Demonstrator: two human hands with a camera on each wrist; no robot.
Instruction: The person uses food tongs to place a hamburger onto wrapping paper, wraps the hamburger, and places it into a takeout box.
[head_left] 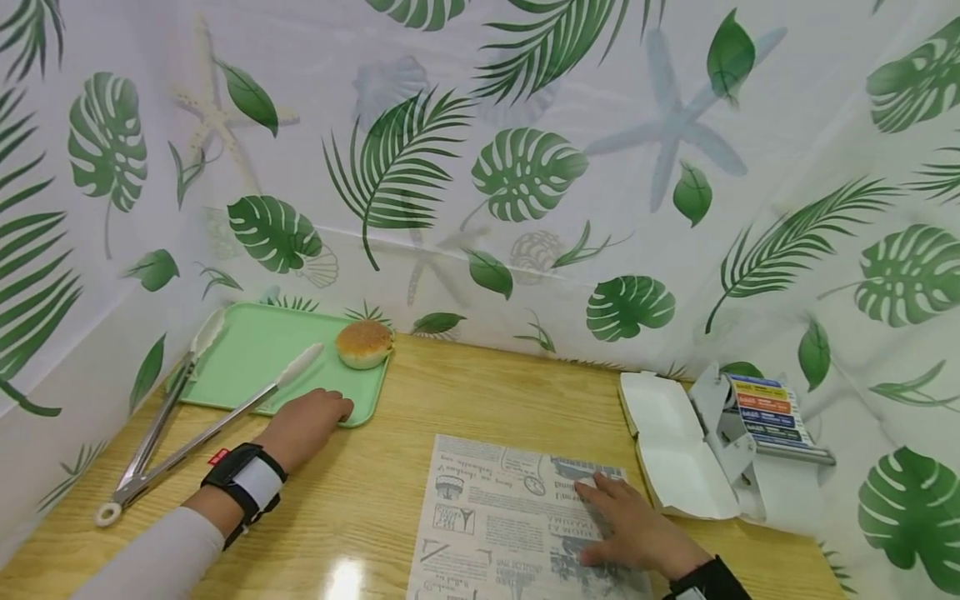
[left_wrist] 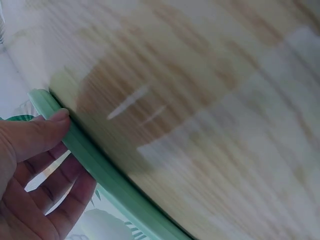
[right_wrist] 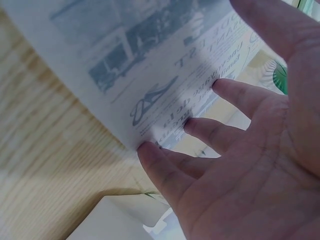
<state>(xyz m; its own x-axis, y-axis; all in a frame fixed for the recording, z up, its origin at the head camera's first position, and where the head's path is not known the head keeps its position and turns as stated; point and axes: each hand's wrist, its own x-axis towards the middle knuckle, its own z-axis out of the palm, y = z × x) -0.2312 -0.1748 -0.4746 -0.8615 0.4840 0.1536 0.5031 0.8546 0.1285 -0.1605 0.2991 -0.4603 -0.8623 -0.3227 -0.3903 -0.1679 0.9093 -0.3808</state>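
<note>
At the near right edge of the green tray (head_left: 247,346), my left hand (head_left: 311,425) holds the rim. In the left wrist view the thumb lies against the tray's rim (left_wrist: 112,177), with the other fingers (left_wrist: 75,197) bent beside it. A round bun (head_left: 363,343) sits in the tray's back right corner. My right hand (head_left: 637,525) rests with spread fingers on a sheet of newsprint-patterned paper (head_left: 510,517). Seen from the right wrist, several fingertips (right_wrist: 147,150) touch this printed sheet (right_wrist: 145,65) near its edge.
Metal tongs (head_left: 217,425) with pale tips lie spread across the tray's left part, handle end on the wooden table (head_left: 480,383). An unfolded white takeaway box (head_left: 675,450) is at the right, beside a dispenser holding a roll of coloured labels (head_left: 772,412). Leaf-patterned cloth (head_left: 450,167) hangs behind.
</note>
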